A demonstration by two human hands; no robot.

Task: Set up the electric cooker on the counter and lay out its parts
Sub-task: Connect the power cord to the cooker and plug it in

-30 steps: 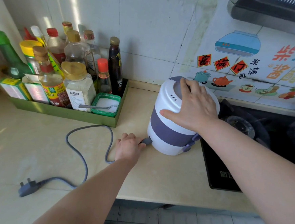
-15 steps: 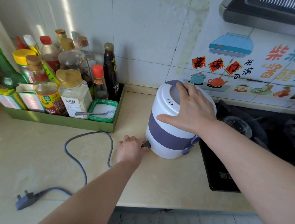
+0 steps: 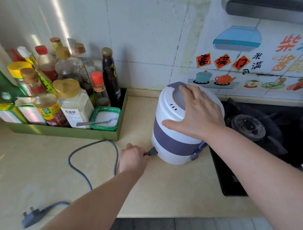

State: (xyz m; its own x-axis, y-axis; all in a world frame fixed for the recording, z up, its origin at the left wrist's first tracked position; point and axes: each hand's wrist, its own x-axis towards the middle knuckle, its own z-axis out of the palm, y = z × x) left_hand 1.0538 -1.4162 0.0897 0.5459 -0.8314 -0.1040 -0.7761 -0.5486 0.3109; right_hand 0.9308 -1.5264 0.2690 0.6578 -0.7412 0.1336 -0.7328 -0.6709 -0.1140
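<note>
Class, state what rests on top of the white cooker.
The right hand lies spread on the cooker lid. Three vent slots show beside it; the lid under the palm is covered.

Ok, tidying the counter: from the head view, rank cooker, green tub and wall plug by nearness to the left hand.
1. Cooker, right beside the left hand, which grips its connector.
2. Green tub, back-left.
3. Wall plug, far front-left.
</note>
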